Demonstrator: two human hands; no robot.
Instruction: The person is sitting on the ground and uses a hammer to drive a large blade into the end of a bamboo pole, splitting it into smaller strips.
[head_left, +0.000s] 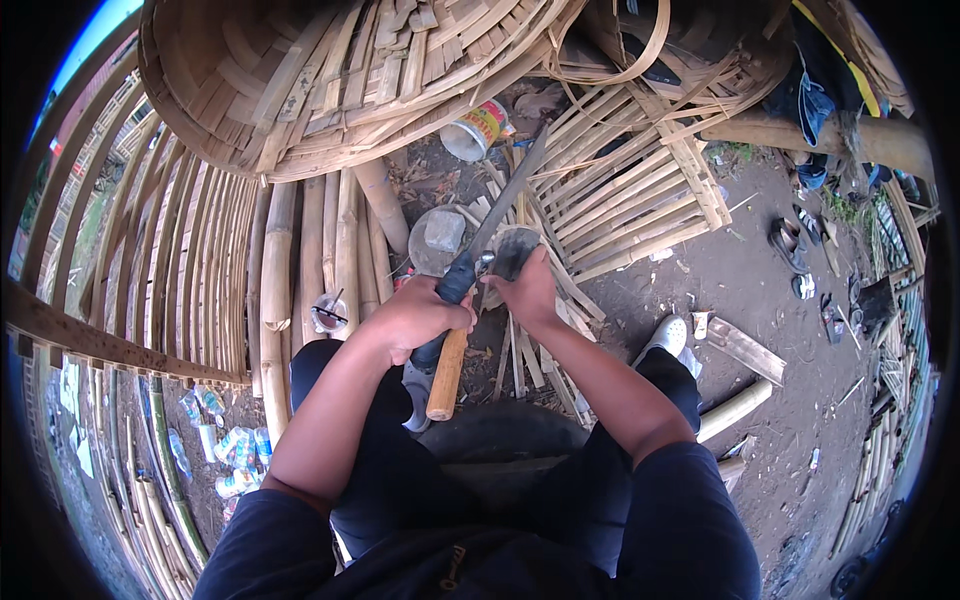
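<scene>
A wide woven basket [350, 110] dominates the yard, with bamboo poles [277, 250] and a slatted bamboo panel [625, 195] below. Between a person's knees, a long, dark-bladed knife [503, 208] with a wooden handle points up and away, its grip wrapped tightly in the left hand [425, 315]. The right hand [532, 292], near but apart, clasps a dark, rounded object [515, 252] beside the blade; whether they touch cannot be told. Just left sits a grey block [444, 231].
</scene>
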